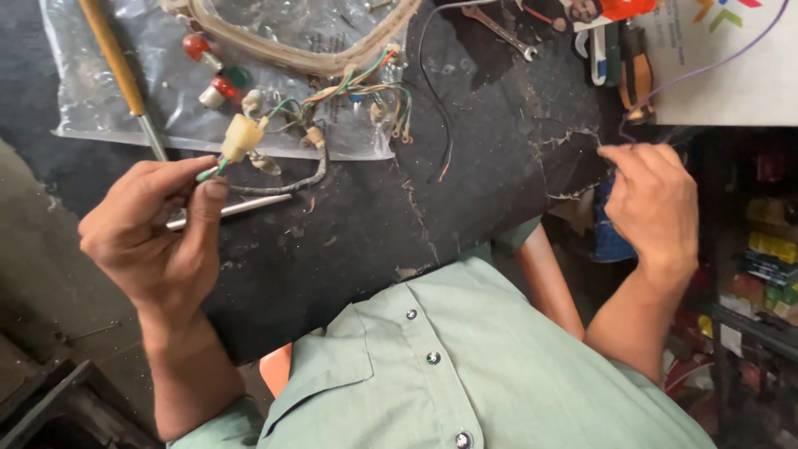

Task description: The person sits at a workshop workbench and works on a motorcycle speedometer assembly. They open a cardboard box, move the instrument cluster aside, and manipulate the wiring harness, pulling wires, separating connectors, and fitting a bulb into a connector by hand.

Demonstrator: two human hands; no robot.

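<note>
- Green shirt [465, 374] fills the near foreground
- Left hand [158, 233]: fingers pinching green wire [208, 173] below cream connector [241, 137], over the dark worktop [357, 241], near the plastic sheet's [108, 100] front edge
- Right hand [652, 204]: fingertips pinching purple wire [706, 71] at worktop's right edge

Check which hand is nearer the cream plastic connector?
Left. The left hand pinches a wire just below the cream connector; the right hand is far across, at the purple wire.
</note>
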